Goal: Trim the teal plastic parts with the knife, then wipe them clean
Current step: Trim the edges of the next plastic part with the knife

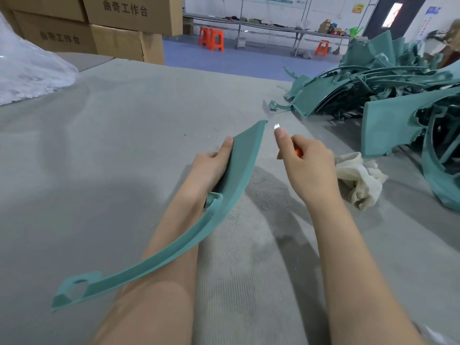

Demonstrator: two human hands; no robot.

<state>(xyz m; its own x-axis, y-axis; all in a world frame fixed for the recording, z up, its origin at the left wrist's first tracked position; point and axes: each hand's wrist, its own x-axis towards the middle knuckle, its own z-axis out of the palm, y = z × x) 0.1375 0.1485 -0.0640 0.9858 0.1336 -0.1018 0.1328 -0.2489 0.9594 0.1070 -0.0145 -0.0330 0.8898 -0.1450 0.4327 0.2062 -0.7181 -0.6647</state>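
My left hand grips a long curved teal plastic part near its wide upper end; the part arcs down over my left forearm to a tab with a hole at the lower left. My right hand is closed around a knife with an orange handle, thumb pressed along it. The bright blade tip sticks out past the thumb, just right of the part's top corner and apart from it. A crumpled off-white cloth lies on the table right of my right hand.
A large heap of teal plastic parts fills the right side of the grey felt-covered table. A clear plastic bag sits at the far left, cardboard boxes behind it. Orange stools and benches stand in the background.
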